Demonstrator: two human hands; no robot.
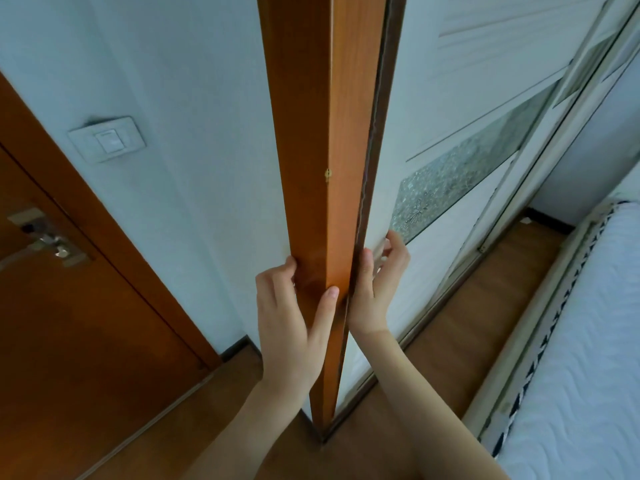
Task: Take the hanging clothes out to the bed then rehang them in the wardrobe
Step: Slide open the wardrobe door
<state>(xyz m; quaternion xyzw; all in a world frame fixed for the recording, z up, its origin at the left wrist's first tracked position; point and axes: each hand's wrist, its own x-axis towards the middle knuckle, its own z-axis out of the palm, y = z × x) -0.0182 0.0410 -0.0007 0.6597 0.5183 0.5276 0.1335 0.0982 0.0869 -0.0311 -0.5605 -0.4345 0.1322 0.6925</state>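
Observation:
The wardrobe's white sliding door (450, 265), with a patterned glass band, runs off to the right. Its brown wooden end post (322, 133) stands straight ahead. My left hand (294, 313) grips the post, thumb on its front face and fingers round its left side. My right hand (377, 278) curls its fingers round the near edge of the sliding door, right beside the post. The bed (581, 358), with a white quilted cover, lies at the lower right. No hanging clothes are in view; the wardrobe's inside is hidden behind the door.
A brown room door (69, 323) with a metal handle (52, 242) is at the left. A light switch (107, 139) sits on the white wall. A narrow strip of wooden floor (460, 327) runs between wardrobe and bed.

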